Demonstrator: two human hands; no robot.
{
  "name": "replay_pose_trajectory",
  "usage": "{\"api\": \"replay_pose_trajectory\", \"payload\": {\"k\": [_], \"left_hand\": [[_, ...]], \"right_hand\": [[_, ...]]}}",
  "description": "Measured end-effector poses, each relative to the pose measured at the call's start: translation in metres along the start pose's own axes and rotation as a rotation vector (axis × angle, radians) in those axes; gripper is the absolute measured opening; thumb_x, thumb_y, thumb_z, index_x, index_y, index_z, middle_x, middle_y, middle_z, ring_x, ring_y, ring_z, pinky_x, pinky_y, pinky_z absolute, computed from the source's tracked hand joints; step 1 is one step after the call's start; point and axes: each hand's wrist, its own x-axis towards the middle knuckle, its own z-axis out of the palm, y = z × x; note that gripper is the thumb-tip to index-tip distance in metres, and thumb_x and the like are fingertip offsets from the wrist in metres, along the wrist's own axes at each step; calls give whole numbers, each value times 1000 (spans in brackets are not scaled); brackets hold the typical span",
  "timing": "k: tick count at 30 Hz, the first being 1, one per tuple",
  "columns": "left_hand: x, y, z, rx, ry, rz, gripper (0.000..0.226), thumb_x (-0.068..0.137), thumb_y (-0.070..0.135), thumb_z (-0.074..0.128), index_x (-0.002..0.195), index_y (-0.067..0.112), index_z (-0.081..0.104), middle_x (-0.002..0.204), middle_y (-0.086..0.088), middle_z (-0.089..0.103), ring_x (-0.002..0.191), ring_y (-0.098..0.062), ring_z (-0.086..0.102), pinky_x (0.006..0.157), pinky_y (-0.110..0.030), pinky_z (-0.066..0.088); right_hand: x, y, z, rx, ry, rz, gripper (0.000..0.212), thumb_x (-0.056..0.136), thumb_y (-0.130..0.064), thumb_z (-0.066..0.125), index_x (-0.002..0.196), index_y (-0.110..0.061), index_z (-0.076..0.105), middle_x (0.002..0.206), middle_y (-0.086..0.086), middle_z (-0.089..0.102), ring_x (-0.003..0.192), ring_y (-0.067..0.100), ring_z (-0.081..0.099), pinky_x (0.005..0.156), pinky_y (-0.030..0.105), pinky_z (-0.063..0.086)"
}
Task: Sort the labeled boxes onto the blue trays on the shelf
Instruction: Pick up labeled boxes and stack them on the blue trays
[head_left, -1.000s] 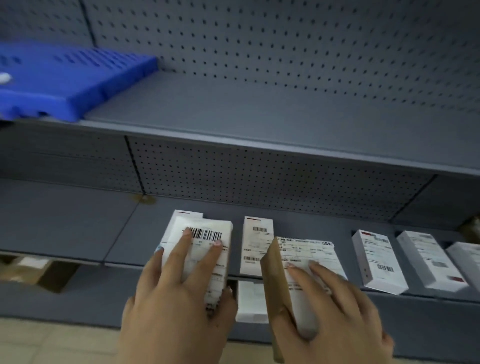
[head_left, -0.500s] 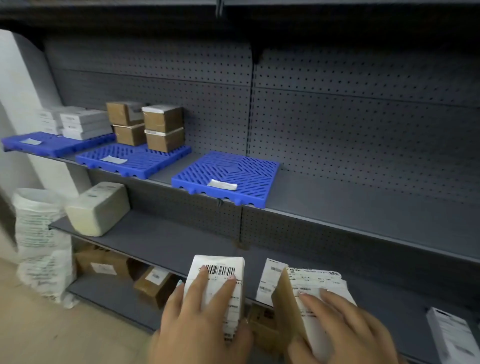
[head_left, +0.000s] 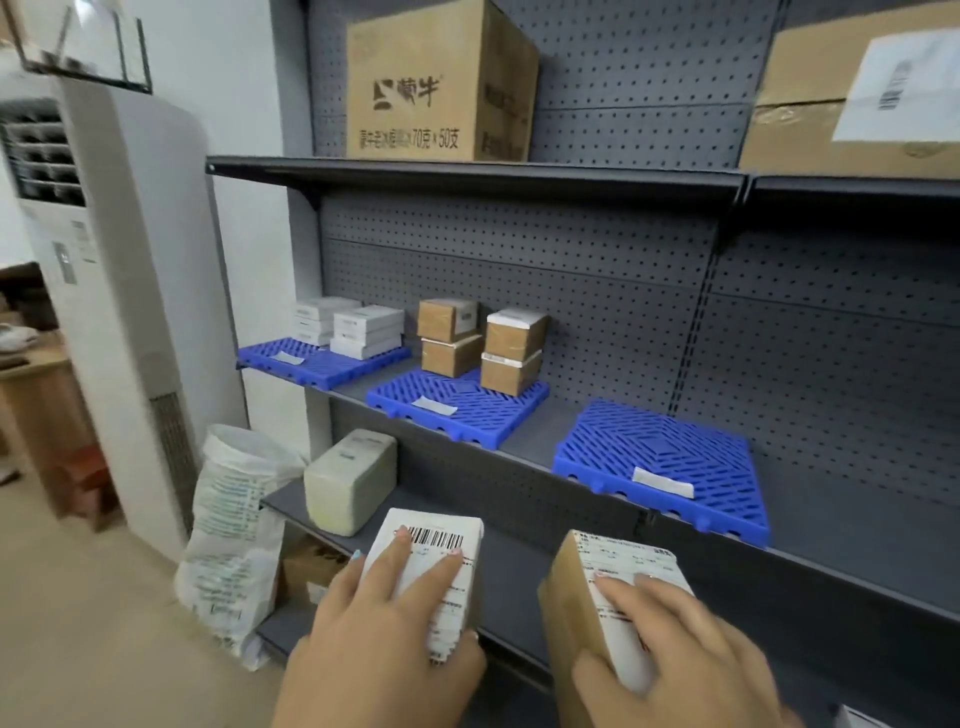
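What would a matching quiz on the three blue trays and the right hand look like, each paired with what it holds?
1. left tray
2. middle tray
3. right tray
4. right hand

a. grips a brown box
b. only a paper slip
c. white boxes
d. stacked brown boxes

Pairs: 1-c, 2-d, 3-b, 4-a.

White box (head_left: 439, 553), brown box (head_left: 563, 605) held low — three blue trays (head_left: 467, 410) above.

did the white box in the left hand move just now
Yes, leftward: the white box was below the empty blue tray, now below the middle tray.
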Motion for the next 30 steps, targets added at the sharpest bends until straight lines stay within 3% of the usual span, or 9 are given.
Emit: {"api": "replay_pose_trajectory", "payload": {"k": [13,30], "left_hand": [[182,-82,-39,-17,62,11,61,81,64,40,135,62,13,154,22,-4,142,-15,3,116,-37,15],[498,-94,-73,-175,160,309,61,81,57,43,138,54,23,154,21,9,140,-16,11,109,-35,25]], "right_hand": [[137,-121,73,-48,16,46,48,70,-60,47,114,-68,30,134,-41,20,129,2,16,107,42,22],[379,-231,147,-61,218,165,48,74,-56,46,120,-63,36,133,-40,22,126,5,14,102,45,22]]}}
